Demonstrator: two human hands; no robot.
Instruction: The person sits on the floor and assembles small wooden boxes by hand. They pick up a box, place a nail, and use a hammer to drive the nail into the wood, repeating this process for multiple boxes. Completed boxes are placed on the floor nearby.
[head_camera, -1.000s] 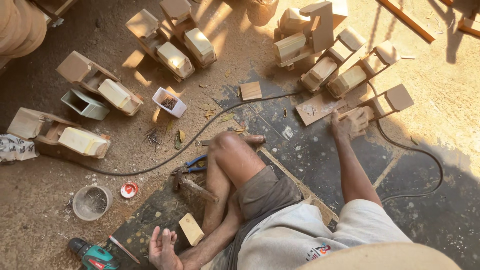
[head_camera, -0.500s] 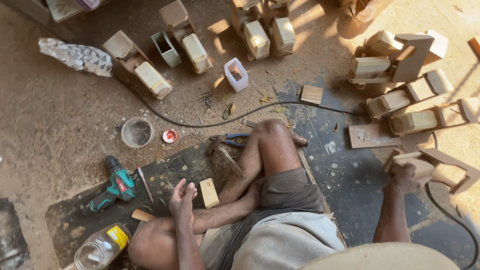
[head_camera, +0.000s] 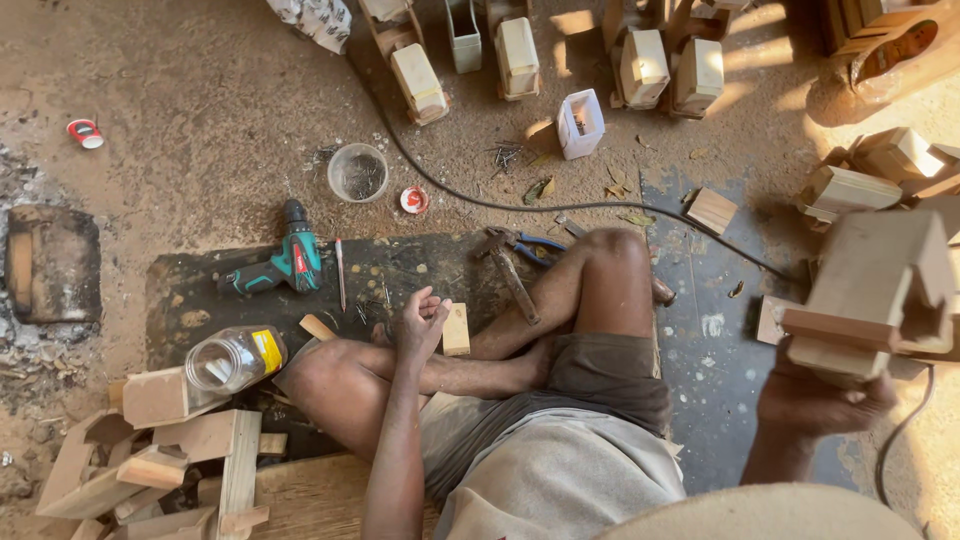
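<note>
Beside the bent knee (head_camera: 610, 265), the right hand (head_camera: 815, 400) grips a pale wooden toy-truck frame (head_camera: 875, 295) from below; the left hand (head_camera: 425, 320) hovers half-curled, empty, just beside a small pale wooden block (head_camera: 457, 330).

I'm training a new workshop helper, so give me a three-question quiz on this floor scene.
1. True or false: the right hand holds a wooden assembly.
2. Which lies nearest the left hand? A) small wood block B) green drill C) white box
3. Fill in: the clear jar with the yellow label lies on its ____.

Key: 1 true; 2 A; 3 side.
</note>
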